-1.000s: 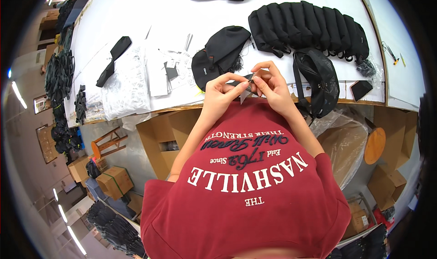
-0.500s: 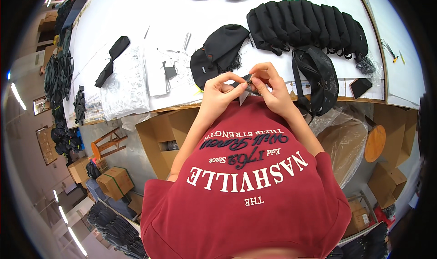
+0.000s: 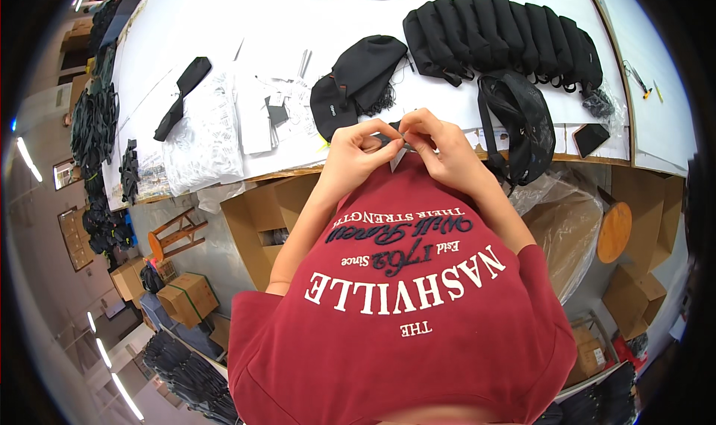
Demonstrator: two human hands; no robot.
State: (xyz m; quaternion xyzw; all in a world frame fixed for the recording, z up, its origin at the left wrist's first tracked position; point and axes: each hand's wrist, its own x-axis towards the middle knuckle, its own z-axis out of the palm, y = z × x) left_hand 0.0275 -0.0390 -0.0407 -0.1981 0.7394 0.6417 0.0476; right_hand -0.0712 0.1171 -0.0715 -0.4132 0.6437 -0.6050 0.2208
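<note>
Both hands, left hand (image 3: 356, 150) and right hand (image 3: 440, 147), pinch a small tag (image 3: 394, 143), maybe paper, past the counter (image 3: 224, 22) edge; it could slip and fall.

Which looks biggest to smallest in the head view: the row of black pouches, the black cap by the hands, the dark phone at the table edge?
1. Row of black pouches, clearly largest.
2. Black cap.
3. Dark phone, smallest.
All lie on the same table, so nearness hardly skews this.

Black caps (image 3: 358, 82) just beyond hands
</note>
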